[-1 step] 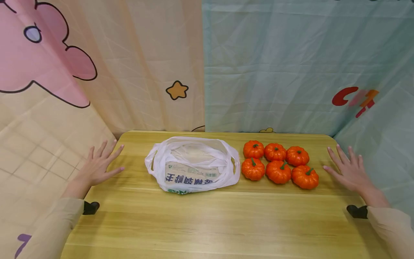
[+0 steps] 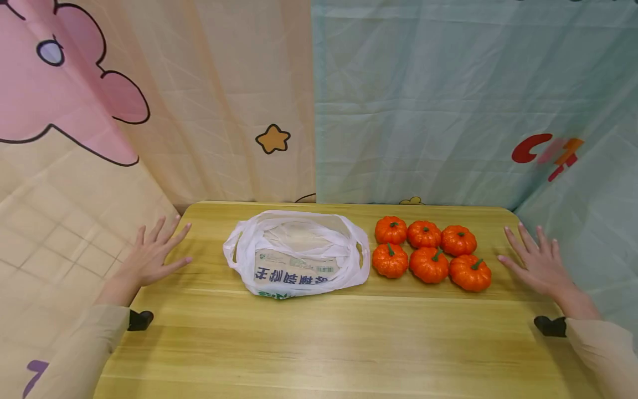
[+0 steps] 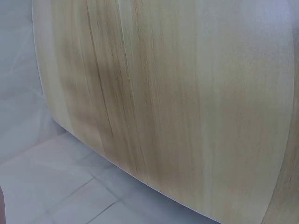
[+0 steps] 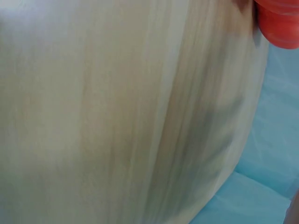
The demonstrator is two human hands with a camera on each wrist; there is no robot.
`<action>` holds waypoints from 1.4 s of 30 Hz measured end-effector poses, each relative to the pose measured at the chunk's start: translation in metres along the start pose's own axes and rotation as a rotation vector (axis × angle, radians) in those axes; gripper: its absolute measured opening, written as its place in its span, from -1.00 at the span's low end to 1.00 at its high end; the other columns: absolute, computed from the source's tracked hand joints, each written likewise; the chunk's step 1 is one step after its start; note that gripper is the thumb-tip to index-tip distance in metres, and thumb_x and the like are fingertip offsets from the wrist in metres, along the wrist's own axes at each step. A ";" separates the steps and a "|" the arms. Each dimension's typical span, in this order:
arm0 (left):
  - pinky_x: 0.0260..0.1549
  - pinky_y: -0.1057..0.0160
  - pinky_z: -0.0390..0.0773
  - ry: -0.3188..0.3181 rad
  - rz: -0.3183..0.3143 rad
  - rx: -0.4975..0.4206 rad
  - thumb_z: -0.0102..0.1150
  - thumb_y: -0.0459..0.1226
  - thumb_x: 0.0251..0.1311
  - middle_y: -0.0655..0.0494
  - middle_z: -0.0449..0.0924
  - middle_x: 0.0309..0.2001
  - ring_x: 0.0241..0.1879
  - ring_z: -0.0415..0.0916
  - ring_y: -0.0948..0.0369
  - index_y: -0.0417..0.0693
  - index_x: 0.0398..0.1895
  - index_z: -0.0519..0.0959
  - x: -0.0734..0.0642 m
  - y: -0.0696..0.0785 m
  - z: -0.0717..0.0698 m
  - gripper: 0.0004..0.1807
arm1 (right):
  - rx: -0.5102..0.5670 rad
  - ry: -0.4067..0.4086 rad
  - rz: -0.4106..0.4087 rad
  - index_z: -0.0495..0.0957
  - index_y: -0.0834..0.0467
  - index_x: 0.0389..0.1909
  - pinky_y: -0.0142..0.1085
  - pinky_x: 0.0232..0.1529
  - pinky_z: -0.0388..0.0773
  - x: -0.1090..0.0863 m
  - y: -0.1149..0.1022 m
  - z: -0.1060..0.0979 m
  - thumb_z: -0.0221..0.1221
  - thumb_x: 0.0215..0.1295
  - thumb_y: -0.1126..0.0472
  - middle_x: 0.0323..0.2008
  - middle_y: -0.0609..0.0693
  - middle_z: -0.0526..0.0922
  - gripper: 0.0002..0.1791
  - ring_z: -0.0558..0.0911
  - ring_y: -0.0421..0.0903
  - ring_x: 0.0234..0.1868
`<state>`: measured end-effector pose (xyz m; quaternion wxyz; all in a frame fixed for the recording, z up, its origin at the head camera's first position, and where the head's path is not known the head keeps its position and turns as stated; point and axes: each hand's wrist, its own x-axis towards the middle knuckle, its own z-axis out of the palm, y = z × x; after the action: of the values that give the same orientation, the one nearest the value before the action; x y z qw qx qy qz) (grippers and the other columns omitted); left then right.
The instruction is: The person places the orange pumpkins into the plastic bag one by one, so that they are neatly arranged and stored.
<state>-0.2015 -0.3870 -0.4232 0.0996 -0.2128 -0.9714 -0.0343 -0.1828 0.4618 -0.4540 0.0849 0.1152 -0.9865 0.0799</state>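
My left hand (image 2: 153, 256) hovers by the table's left edge, fingers spread, holding nothing. On the right side my right hand (image 2: 539, 263) is likewise spread and bare, to the right of the pumpkins. A white plastic bag (image 2: 246, 257) with handles at both ends sits left of centre, its mouth facing up. Inside it shows a beige, cardboard-like piece (image 2: 299, 265) with dark printed characters. Several small orange pumpkins with green stems stand in two rows right of the bag, among them a front-right pumpkin (image 2: 470, 273) and a back-left pumpkin (image 2: 391, 230). Part of one pumpkin (image 4: 282, 28) appears in the right wrist view.
The pale wooden table (image 2: 319, 343) has rounded far corners. A printed cloth curtain (image 2: 413, 111) stands behind it, and cloth also hangs at both sides. Black wrist mounts (image 2: 141, 320) stick out at both cuffs. Bare wood fills most of the left wrist view.
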 end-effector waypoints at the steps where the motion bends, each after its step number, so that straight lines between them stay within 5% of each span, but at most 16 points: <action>1: 0.27 -0.49 -0.29 -0.001 0.000 0.002 0.00 0.15 0.25 -0.01 -0.32 0.56 0.50 -0.32 -0.23 0.25 0.54 -0.15 0.000 0.000 0.000 -0.12 | 0.002 -0.004 0.000 -0.35 -0.05 0.53 0.42 0.28 -0.61 0.000 0.000 0.000 -0.09 0.43 -0.13 0.51 0.29 -0.33 -0.16 -0.44 0.44 0.44; 7: 0.27 -0.49 -0.26 0.009 0.004 -0.002 0.01 0.15 0.25 -0.01 -0.31 0.56 0.50 -0.33 -0.21 0.20 0.54 -0.11 0.000 0.001 0.001 -0.13 | 0.005 -0.019 0.005 -0.38 -0.05 0.52 0.42 0.27 -0.62 -0.002 -0.001 0.001 -0.10 0.44 -0.12 0.51 0.22 -0.43 -0.15 -0.45 0.45 0.44; 21: 0.26 -0.50 -0.21 -0.007 -0.022 -0.023 -0.01 0.12 0.27 -0.04 -0.30 0.56 0.50 -0.32 -0.21 0.20 0.55 -0.19 0.000 0.004 0.006 -0.11 | 0.025 0.022 0.008 -0.33 -0.04 0.53 0.41 0.29 -0.59 -0.005 -0.003 0.002 -0.12 0.45 -0.10 0.52 0.28 -0.30 -0.19 -0.42 0.39 0.47; 28: 0.27 -0.45 -0.09 0.072 -0.026 -0.186 0.08 0.01 0.27 -0.15 -0.16 0.54 0.47 -0.23 -0.28 0.05 0.54 -0.07 0.004 0.015 0.015 -0.14 | 0.157 0.103 0.008 -0.23 0.08 0.53 0.47 0.26 -0.36 -0.006 -0.006 0.005 -0.20 0.52 0.03 0.52 0.27 -0.25 -0.31 -0.27 0.42 0.47; 33: 0.23 -0.47 -0.03 0.080 -0.045 -0.258 0.09 -0.03 0.27 -0.22 -0.11 0.52 0.46 -0.18 -0.29 0.05 0.54 -0.08 0.011 0.023 0.019 -0.14 | 0.266 0.181 -0.014 -0.11 0.20 0.51 0.40 0.32 -0.22 -0.005 -0.011 0.006 -0.13 0.49 0.14 0.46 0.41 -0.04 -0.34 -0.04 0.52 0.38; 37: 0.27 -0.43 -0.03 0.091 -0.039 -0.394 0.11 -0.11 0.28 -0.29 -0.05 0.49 0.44 -0.10 -0.30 -0.02 0.53 -0.05 0.017 0.033 0.023 -0.16 | 0.369 0.246 -0.040 -0.02 0.25 0.48 0.15 0.48 -0.20 -0.003 -0.021 0.008 -0.07 0.45 0.20 0.39 0.48 0.10 -0.35 0.05 0.41 0.42; 39: 0.28 -0.40 -0.02 0.110 -0.023 -0.454 0.13 -0.16 0.27 -0.35 0.00 0.46 0.41 -0.05 -0.33 -0.10 0.51 -0.01 0.020 0.037 0.025 -0.19 | 0.408 0.270 -0.052 0.00 0.28 0.47 -0.17 0.53 -0.17 -0.003 -0.026 0.010 -0.06 0.44 0.23 0.36 0.50 0.13 -0.36 0.05 0.11 0.50; 42: 0.27 -0.39 0.02 0.131 -0.016 -0.515 0.13 -0.20 0.27 -0.37 0.03 0.44 0.38 0.00 -0.36 -0.13 0.50 0.01 0.025 0.044 0.030 -0.20 | 0.464 0.292 -0.061 0.03 0.33 0.45 -0.65 0.36 -0.14 -0.003 -0.033 0.012 -0.03 0.42 0.28 0.32 0.55 0.17 -0.36 0.07 -0.35 0.44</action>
<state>-0.2102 -0.3337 -0.4464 0.1044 -0.2206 -0.9238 -0.2950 -0.1742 0.4289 -0.4612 0.2000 0.1483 -0.9152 0.3167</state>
